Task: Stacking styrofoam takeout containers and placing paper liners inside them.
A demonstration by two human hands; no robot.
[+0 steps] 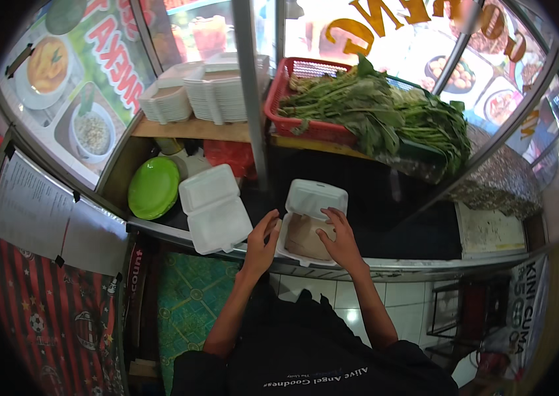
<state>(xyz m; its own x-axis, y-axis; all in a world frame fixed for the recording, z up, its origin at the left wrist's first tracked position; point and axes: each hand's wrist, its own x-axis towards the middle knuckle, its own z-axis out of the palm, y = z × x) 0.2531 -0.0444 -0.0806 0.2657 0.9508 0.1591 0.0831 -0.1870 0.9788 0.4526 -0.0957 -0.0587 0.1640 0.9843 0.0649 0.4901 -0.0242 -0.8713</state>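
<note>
On the black counter in front of me, a white foam takeaway box stands with its lid up, and a sheet of brown paper lines its base. My right hand is over the right side of this box, fingers spread; whether the fingertips touch it I cannot tell. At the box's left side is my left hand, fingers apart, with nothing held. Left of that hand a second foam box lies opened out flat, its lid away from me and its front edge at the counter's rim.
Green plates lie at the left. Behind stand stacked foam boxes on a wooden shelf, beside a metal post. A red plastic basket holds leafy greens. A red plastic bag sits under the shelf.
</note>
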